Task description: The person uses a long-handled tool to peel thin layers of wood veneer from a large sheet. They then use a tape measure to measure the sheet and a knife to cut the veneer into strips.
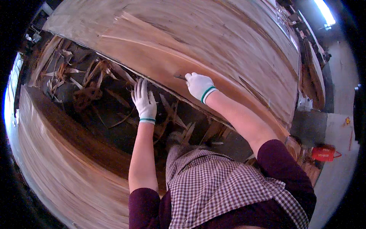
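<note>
My right hand (pixel 199 86), in a white glove with a green cuff, is closed around a knife (pixel 180 76) with a short dark blade, its handle hidden by the fingers. It is over a reddish-brown wood veneer sheet (pixel 152 57) on top of a wide stack. My left hand (pixel 144 102), gloved the same way, has its fingers stretched out. Their tips reach the stack's near edge, and I cannot make out anything held in them. Below that edge, torn veneer strips (pixel 103 74) litter the dark floor.
A second stack of pale veneer sheets (pixel 57 141) curves along the left and lower left. At the right, a red container (pixel 323 153) stands on the grey floor (pixel 337 129). Further veneer pieces (pixel 314 72) lie along the far right. My checkered apron (pixel 213 179) is close to the scraps.
</note>
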Available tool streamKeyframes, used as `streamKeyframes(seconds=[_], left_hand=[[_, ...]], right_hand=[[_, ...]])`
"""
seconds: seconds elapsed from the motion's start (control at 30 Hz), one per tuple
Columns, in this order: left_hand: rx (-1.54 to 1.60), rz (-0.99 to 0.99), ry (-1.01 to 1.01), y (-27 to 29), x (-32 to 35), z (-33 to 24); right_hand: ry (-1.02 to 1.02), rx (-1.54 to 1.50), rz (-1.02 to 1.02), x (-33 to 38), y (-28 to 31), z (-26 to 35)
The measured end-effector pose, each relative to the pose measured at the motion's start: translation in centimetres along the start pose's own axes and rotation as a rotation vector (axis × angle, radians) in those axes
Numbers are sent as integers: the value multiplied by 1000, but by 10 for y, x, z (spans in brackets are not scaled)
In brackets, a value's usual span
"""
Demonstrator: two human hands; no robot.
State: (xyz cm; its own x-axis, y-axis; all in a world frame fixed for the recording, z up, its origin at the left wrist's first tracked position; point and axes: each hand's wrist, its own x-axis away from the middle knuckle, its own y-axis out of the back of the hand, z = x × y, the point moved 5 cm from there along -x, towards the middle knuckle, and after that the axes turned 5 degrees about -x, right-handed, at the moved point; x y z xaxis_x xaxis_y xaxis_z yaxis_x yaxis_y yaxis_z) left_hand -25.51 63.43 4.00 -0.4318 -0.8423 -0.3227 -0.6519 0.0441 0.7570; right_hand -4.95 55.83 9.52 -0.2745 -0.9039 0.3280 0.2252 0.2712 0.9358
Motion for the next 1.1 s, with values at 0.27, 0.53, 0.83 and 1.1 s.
streamKeyframes(seconds=[0.27, 0.53, 0.83, 1.1], left_hand=[[-567, 524, -51, -49, -37, 3], [-380, 301, -303, -58, -35, -49], [-304, 749, -736, -47, 14, -178], [-621, 709, -722, -90, 66, -236]], right_hand=[[50, -311, -150, 14, 3, -20], [-360, -754, -234, 160, -59, -126], [-1147, -814, -558, 312, -47, -172], [-1105, -924, -446, 371, -99, -250]])
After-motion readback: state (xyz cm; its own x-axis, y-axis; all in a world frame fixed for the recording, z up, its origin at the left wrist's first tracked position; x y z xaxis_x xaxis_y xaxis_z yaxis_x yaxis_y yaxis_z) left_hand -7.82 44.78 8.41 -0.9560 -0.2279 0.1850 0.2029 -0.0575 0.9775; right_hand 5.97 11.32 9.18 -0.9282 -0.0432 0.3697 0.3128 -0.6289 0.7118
